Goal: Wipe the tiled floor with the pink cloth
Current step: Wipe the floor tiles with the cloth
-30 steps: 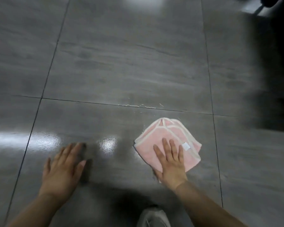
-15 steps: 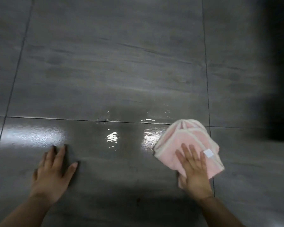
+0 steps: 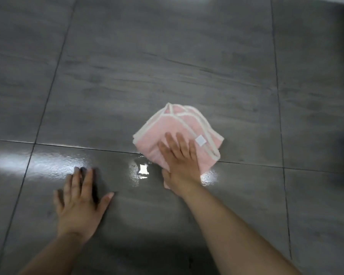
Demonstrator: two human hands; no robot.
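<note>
Tiled floor (image 3: 167, 56), dark grey and glossy, fills the view, crossed by thin grout lines. Right of centre the folded pink cloth (image 3: 161, 130) lies on it, straddling one grout line (image 3: 87, 148). The right hand (image 3: 180, 161) presses flat on the cloth, fingers straight. The left hand (image 3: 77, 203) rests on bare tile, fingers spread, holding nothing. A wet patch (image 3: 141, 171) shines just left of the cloth. A white label (image 3: 200, 140) sits beside the right fingertips.

One head-worn view looks forward and steeply down at the tiled floor (image 3: 167, 56) from close above. The pink cloth (image 3: 163, 133) lies just right of centre.
</note>
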